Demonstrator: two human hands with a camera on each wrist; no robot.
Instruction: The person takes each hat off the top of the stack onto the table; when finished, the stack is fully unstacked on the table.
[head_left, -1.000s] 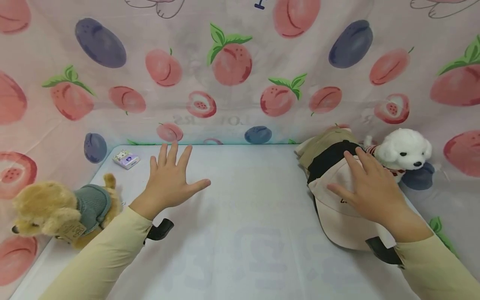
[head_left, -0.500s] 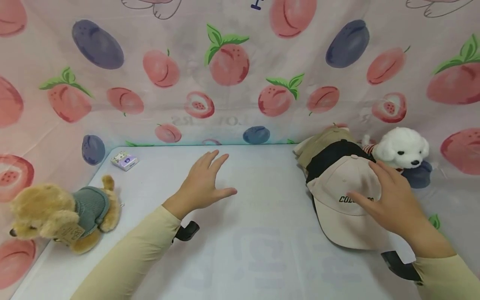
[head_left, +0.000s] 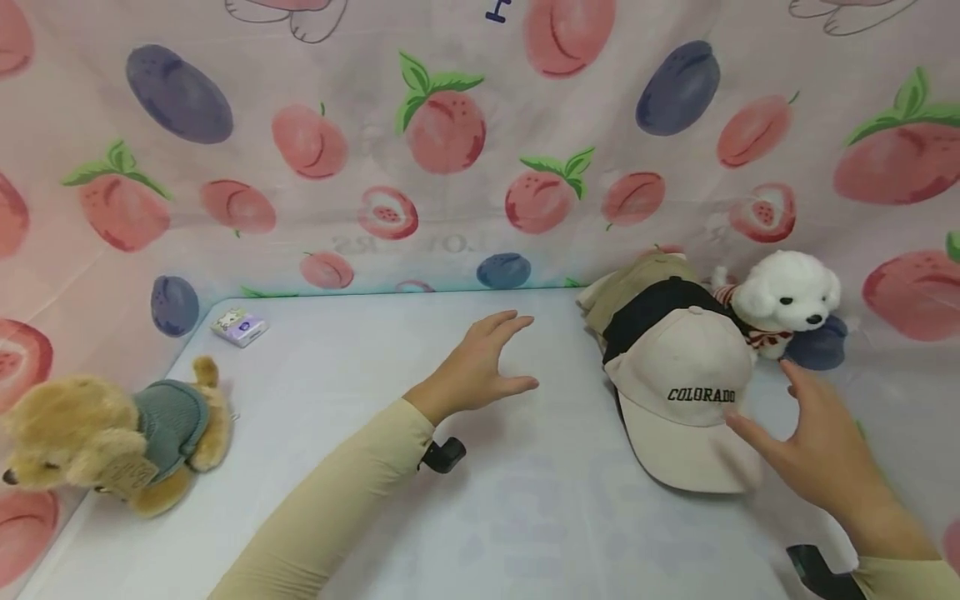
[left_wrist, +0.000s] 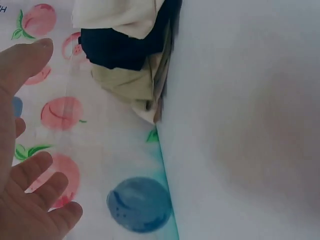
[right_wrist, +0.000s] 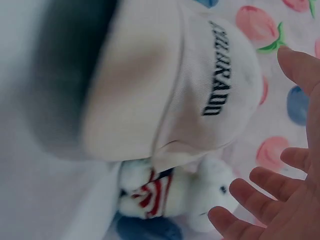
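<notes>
At the right of the table a cream baseball cap (head_left: 686, 367) lettered COLORADO leans at the front of a stack, over a black cap (head_left: 648, 312) and a khaki cap (head_left: 626, 287). My right hand (head_left: 832, 442) hovers at the cap's right side, thumb and fingers spread apart, holding nothing. Over the middle of the table my left hand (head_left: 476, 367) is held out toward the caps, its fingers parted from the thumb and nothing between them. In the right wrist view, the cream cap (right_wrist: 205, 80) fills the middle, with the right hand's fingertips (right_wrist: 242, 190) beside it.
A white plush dog (head_left: 787, 296) in a striped outfit sits behind the caps on the right. A tan plush dog (head_left: 90, 425) in a grey-green sweater stands at the left edge. A small purple-and-white packet (head_left: 239, 327) lies at the back left. Fruit-print cloth (head_left: 450, 208) hangs behind the table.
My left hand has swung right across the table toward the caps. The right hand has moved right and down from over the cream cap, uncovering its lettering. The caps stay in place.
</notes>
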